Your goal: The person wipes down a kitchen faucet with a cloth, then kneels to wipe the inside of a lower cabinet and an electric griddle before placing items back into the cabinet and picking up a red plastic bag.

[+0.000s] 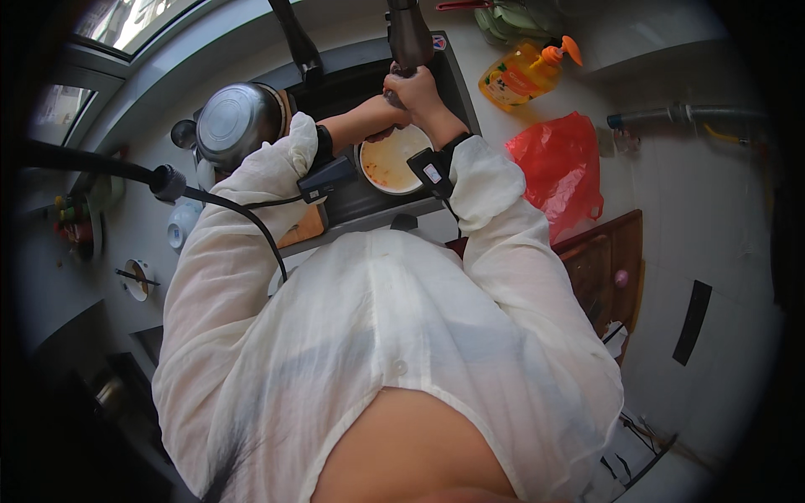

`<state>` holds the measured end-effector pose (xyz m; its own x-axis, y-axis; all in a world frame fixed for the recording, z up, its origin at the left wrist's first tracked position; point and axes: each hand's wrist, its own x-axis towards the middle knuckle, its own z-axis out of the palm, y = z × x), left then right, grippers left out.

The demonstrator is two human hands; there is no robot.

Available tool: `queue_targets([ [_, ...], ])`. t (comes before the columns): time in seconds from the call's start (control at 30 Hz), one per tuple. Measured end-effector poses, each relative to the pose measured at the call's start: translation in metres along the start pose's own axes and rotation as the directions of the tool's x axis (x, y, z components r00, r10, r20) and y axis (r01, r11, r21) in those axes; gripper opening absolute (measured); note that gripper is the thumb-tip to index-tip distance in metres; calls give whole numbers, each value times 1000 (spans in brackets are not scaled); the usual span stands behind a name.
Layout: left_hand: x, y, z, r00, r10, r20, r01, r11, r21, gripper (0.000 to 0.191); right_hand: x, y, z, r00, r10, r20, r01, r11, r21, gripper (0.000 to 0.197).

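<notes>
My right hand (416,89) is closed around a dark, wet-looking thing (394,99), just below the dark faucet head (412,38). The thing shows only between the fingers; its kind cannot be told. Pressed against the right hand is my left hand (377,118), fingers curled under, so what it grips is hidden. Below both hands a white round bowl or pot (393,165) sits in the black sink (346,201). Cloudy yellowish liquid with orange-red bits is inside it. Each wrist wears a black band with a small cabled device.
Left of the sink are an upturned steel pot (233,119), a white bowl (183,225) and a small bowl (139,280) with a utensil across it. An orange pump bottle (522,75) and a red plastic bag (560,176) lie right. A black cable (233,201) crosses my left sleeve.
</notes>
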<state>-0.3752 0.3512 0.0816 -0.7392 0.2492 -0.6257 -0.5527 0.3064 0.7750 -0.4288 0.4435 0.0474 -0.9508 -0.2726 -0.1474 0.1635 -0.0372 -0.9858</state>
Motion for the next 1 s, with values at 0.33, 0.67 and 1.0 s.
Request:
queue_targets([
  [0.33,-2,2,1,878,366,-307,-304,924,231,48,3,-23,-15,956,264,129,-293,898,329,40],
  [0.67,-23,11,-4,765,342,546,339,507,-792,29,-11,-30,-39,753,-97,651,-513,532,673,40],
  [1.0,-16,13,1,961,59,271,84,870,-486,16,2,-30,-26,954,144,263,-252,862,440,33],
])
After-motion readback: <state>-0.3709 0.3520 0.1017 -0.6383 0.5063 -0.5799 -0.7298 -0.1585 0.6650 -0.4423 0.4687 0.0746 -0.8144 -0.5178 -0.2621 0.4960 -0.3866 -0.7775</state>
